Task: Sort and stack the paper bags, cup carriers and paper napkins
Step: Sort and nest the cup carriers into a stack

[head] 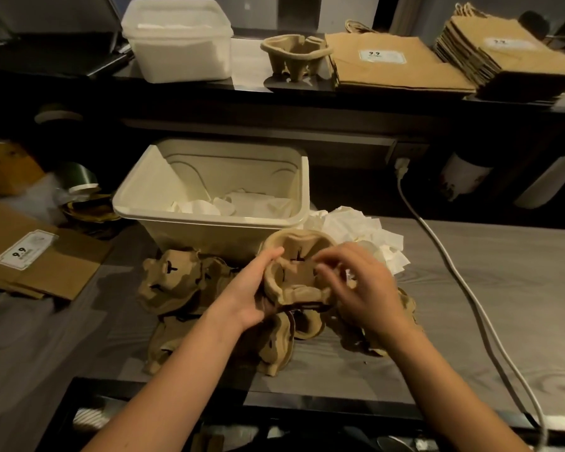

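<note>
My left hand (248, 288) and my right hand (359, 285) hold a brown pulp cup carrier (297, 269) from both sides, just above a loose heap of cup carriers (173, 282) on the grey counter. Crumpled white paper napkins (356, 226) lie behind my right hand. On the upper shelf stand a stacked cup carrier (294, 53), a flat pile of paper bags (395, 60) and a second, taller pile of paper bags (509, 50). More paper bags (43, 256) lie flat at the left.
An open cream plastic bin (209, 216) with napkins inside stands right behind the carrier heap. A lidded white tub (180, 40) sits on the shelf at the left. A white power cable (450, 269) runs down the counter's right side. Clutter fills the far left.
</note>
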Demonstrator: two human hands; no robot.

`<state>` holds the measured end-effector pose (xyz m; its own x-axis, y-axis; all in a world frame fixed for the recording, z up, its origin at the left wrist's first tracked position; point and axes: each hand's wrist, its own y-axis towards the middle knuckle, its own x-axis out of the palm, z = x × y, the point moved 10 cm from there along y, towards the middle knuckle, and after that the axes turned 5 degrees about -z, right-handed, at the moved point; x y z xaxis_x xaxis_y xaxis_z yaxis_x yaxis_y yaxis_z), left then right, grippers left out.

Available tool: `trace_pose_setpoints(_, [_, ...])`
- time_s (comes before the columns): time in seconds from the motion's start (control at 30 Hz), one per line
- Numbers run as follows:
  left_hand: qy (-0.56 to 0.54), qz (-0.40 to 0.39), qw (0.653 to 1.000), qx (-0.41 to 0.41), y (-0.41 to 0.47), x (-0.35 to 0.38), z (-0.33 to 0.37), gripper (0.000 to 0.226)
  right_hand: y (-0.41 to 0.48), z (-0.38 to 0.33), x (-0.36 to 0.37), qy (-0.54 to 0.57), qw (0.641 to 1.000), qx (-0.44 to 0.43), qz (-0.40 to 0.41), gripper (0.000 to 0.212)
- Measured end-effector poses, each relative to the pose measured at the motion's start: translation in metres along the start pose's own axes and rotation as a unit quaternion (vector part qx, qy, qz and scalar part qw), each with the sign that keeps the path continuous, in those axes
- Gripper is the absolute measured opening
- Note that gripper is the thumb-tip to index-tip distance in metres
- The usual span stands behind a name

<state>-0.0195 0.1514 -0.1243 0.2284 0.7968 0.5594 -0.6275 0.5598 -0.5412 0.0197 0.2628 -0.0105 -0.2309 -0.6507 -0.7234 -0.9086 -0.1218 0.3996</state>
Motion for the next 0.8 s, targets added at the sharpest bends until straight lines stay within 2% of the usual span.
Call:
trace_pose_setpoints(0.1, [-0.017, -0.015, 1.000, -0.006, 0.001, 0.001, -0.003, 0.033, -0.019, 0.075, -0.023, -0.025, 0.984, 0.176, 0.033, 0.022])
trace_pose_setpoints(0.2, [-0.011, -0.011, 1.000, -0.012, -0.001, 0.000, -0.007, 0.035, -0.054, 0.151, -0.028, -0.037, 0.937, 0.347, 0.013, 0.032])
trace_pose_setpoints(0.37, [-0.007, -0.007, 1.000, -0.015, -0.001, 0.002, -0.009, 0.034, -0.097, 0.197, -0.004, 0.151, 0.855, 0.495, 0.018, 0.033])
trace_pose_setpoints(0.43, [-0.007, -0.010, 1.000, -0.011, -0.001, 0.003, -0.008, 0.034, -0.107, 0.206, 0.006, 0.150, 0.836, 0.528, -0.002, 0.036])
trace_pose_setpoints(0.53, [-0.002, -0.008, 1.000, -0.006, -0.002, 0.003, -0.006, 0.032, -0.112, 0.210, 0.009, 0.160, 0.825, 0.542, 0.004, 0.037])
trace_pose_setpoints(0.67, [0.000, -0.010, 1.000, -0.002, -0.003, 0.004, -0.006, 0.033, -0.109, 0.210, 0.009, 0.175, 0.823, 0.540, 0.000, 0.022])
trace_pose_setpoints(0.73, [0.002, -0.009, 1.000, -0.001, -0.004, 0.003, -0.007, 0.032, -0.106, 0.207, 0.006, 0.213, 0.821, 0.529, 0.029, 0.011])
trace_pose_setpoints(0.8, [0.002, -0.010, 1.000, 0.000, -0.005, 0.003, -0.006, 0.032, -0.104, 0.200, 0.000, 0.278, 0.809, 0.514, 0.065, 0.011])
